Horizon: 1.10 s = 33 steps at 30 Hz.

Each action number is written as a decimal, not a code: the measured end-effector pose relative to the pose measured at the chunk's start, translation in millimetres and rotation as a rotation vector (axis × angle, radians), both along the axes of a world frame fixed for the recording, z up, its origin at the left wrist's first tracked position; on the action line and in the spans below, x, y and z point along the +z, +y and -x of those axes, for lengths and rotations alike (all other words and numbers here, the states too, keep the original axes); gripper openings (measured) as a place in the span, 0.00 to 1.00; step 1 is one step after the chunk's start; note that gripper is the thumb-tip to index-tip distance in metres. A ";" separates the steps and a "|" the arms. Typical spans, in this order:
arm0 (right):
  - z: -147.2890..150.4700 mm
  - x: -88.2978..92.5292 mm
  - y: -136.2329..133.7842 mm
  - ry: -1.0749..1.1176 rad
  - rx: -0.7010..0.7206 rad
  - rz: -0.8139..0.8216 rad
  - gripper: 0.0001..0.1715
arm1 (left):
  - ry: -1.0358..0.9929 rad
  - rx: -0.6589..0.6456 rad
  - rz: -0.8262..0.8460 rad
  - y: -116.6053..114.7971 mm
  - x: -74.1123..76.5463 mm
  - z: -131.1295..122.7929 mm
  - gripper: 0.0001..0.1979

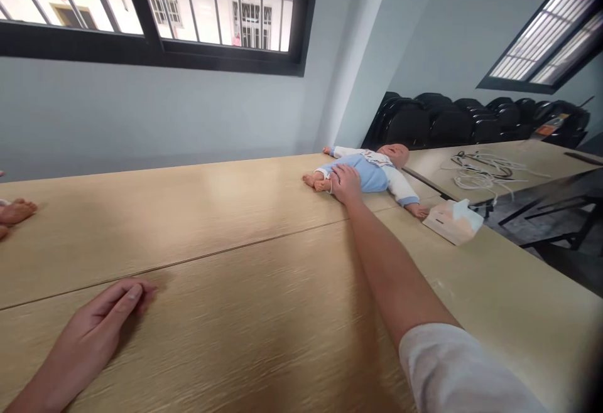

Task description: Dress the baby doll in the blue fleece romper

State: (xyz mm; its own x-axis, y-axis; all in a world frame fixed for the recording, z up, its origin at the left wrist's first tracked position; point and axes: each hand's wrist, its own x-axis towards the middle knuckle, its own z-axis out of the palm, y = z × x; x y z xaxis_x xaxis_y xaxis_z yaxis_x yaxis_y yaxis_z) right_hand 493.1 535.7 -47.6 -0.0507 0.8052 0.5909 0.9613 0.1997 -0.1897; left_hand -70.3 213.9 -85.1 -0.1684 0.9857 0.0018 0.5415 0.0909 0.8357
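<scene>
On the far right of the light wooden table [226,225]: baby doll [372,173]. Lies on its back, head toward the far right, feet toward the left, arms spread. Wears a pale blue romper with white sleeves.

Right hand [346,185]: at full reach, white sleeve at the near edge of the view. Rests on the doll's hip and thigh. Fingers together, curved over the legs; clamped or merely laid on, cannot tell.

Left hand [101,319]: near left, palm down on bare tabletop, well apart from the doll. Fingers straight and close together, holding nothing.

Just beside the doll's near hand: tissue box [453,219], white, a tissue sticking up from the top.

On the adjoining table to the right: loose white cables [480,171].

Along the far wall: stacked black chairs [452,121].

At the left edge: small bare foot [16,211], doll-like, rest cut off.

Above, far left: barred window [155,5].
</scene>
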 end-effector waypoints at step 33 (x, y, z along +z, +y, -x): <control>131.8 4.5 -188.3 0.033 0.336 0.309 0.33 | 0.870 0.669 -0.232 107.3 21.7 211.0 0.28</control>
